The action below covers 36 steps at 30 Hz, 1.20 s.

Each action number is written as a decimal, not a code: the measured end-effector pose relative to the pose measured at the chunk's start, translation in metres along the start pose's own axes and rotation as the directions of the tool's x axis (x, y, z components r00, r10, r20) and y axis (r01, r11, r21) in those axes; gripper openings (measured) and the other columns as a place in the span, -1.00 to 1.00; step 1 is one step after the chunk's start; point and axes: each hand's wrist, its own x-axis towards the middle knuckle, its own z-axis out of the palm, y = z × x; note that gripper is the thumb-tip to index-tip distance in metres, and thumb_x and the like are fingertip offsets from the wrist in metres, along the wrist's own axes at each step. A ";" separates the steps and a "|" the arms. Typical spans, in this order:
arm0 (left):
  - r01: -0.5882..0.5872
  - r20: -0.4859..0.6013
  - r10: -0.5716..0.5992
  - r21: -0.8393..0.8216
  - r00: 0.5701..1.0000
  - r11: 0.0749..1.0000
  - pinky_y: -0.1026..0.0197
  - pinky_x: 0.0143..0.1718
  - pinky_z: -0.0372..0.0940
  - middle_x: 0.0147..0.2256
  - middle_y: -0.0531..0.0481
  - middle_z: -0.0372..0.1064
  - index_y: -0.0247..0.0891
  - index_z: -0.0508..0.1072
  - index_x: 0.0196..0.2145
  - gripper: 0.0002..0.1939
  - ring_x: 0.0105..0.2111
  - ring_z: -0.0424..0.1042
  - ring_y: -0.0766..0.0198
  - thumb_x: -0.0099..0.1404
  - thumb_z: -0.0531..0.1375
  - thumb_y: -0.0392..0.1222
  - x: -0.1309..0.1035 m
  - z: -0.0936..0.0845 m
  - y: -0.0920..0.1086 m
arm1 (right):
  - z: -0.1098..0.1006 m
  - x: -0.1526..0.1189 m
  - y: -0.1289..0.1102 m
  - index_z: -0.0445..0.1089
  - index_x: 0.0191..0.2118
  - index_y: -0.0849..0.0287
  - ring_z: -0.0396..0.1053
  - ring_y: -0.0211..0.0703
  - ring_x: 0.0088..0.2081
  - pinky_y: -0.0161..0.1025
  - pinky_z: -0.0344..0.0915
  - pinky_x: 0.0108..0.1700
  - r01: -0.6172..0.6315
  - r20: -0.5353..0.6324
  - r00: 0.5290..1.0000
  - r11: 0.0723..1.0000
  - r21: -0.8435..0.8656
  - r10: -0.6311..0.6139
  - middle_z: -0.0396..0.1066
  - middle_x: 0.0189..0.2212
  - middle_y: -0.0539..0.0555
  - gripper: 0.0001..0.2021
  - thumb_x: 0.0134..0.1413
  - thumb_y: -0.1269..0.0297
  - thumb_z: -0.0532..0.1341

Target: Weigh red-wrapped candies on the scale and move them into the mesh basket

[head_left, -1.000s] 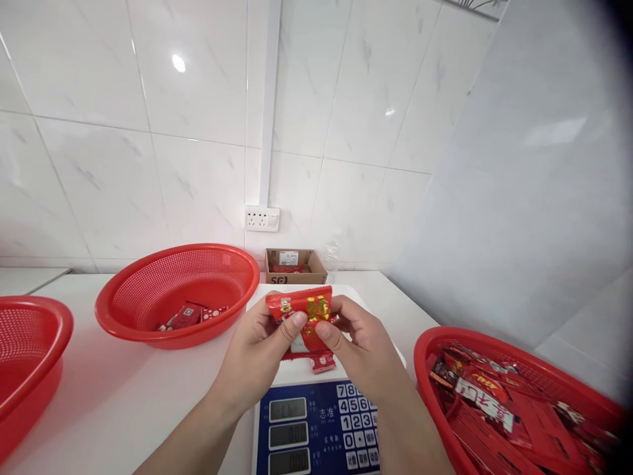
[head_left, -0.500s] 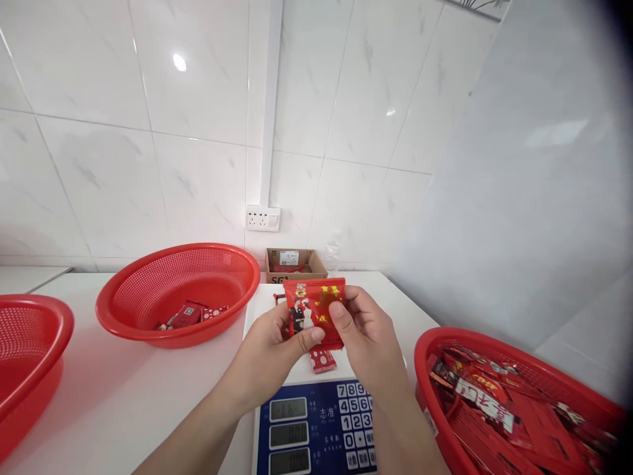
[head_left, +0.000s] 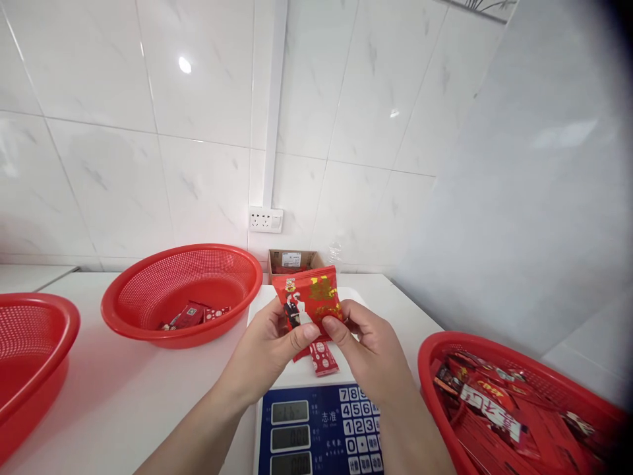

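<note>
A red snack packet [head_left: 310, 302], printed with a couple in wedding dress and gold marks, is held up between both hands above the scale. My left hand [head_left: 277, 340] grips its left side, thumb across the lower front. My right hand [head_left: 363, 336] pinches the lower right, thumb also on the front. Below the packet, a smaller red dotted packet [head_left: 324, 359] lies on the white pan of the digital scale [head_left: 319, 429]. Another red piece beside it is mostly hidden by the hands. The scale's blue panel has three displays and a keypad, partly covered by my right forearm.
A red basket [head_left: 182, 340] with a few packets stands at left, and another red basket [head_left: 37, 396] is at the left edge. At right, a red basket [head_left: 430, 382] holds several packets. A cardboard box [head_left: 273, 264] and clear bottle [head_left: 335, 253] stand near the wall.
The packet has tilted and risen slightly, moving a little left, and its gold marks show more. My right thumb has slid lower on its front. The view has shifted slightly.
</note>
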 end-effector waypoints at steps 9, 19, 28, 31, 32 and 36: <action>-0.055 -0.074 0.050 -0.066 0.996 0.996 0.17 -0.18 0.38 -0.27 -0.05 0.54 -0.25 0.52 -0.14 -0.71 -0.27 0.48 0.21 0.20 0.29 -0.08 -0.001 0.000 -0.002 | 0.002 0.002 0.004 0.42 -0.22 0.12 0.38 -0.20 -0.46 -0.35 0.34 -0.57 -0.017 0.087 0.996 0.997 0.071 0.011 0.43 -0.44 0.05 -0.62 0.06 -0.11 0.19; -0.032 -0.069 0.031 -0.025 0.997 0.999 0.26 -0.21 0.35 -0.26 0.01 0.50 -0.18 0.48 -0.12 -0.66 -0.30 0.44 0.29 0.16 0.31 -0.03 0.000 0.000 -0.002 | 0.003 0.002 0.003 0.41 -0.33 0.14 0.45 -0.10 -0.32 -0.36 0.37 -0.53 -0.054 0.048 0.997 0.998 0.037 0.052 0.37 -0.52 0.02 -0.68 0.12 -0.04 0.16; -0.119 -0.060 0.114 -0.100 0.992 0.988 0.26 -0.17 0.36 -0.24 0.02 0.54 -0.16 0.54 -0.12 -0.78 -0.24 0.46 0.28 0.27 0.23 -0.13 0.000 -0.003 -0.001 | 0.007 0.003 0.006 0.42 -0.34 0.13 0.32 -0.26 -0.55 -0.35 0.31 -0.55 -0.009 0.041 0.999 1.000 0.027 0.008 0.37 -0.53 -0.01 -0.72 0.12 0.01 0.18; -0.138 -0.067 0.131 -0.103 0.989 0.985 0.28 -0.16 0.35 -0.25 0.03 0.54 -0.15 0.55 -0.14 -0.79 -0.24 0.46 0.29 0.26 0.24 -0.15 0.000 -0.002 -0.001 | 0.008 0.002 0.004 0.42 -0.24 0.12 0.33 -0.27 -0.54 -0.40 0.25 -0.63 -0.033 0.065 0.997 0.997 0.069 0.029 0.40 -0.48 0.01 -0.69 0.10 -0.03 0.19; -0.134 -0.067 0.127 -0.104 0.990 0.986 0.29 -0.17 0.35 -0.25 0.03 0.54 -0.15 0.55 -0.14 -0.79 -0.25 0.46 0.30 0.26 0.24 -0.15 0.000 -0.002 -0.001 | 0.008 0.001 0.003 0.42 -0.22 0.12 0.33 -0.26 -0.53 -0.41 0.24 -0.63 -0.032 0.064 0.998 0.996 0.082 0.026 0.40 -0.47 0.02 -0.67 0.09 -0.05 0.19; -0.081 -0.048 0.076 -0.093 0.996 0.992 0.32 -0.19 0.35 -0.26 0.05 0.55 -0.12 0.55 -0.13 -0.77 -0.27 0.47 0.33 0.24 0.26 -0.11 0.001 -0.001 0.002 | 0.008 0.000 0.004 0.44 -0.33 0.15 0.30 -0.26 -0.52 -0.39 0.27 -0.58 0.011 -0.023 1.000 0.998 0.068 -0.010 0.35 -0.54 0.00 -0.65 0.11 -0.07 0.17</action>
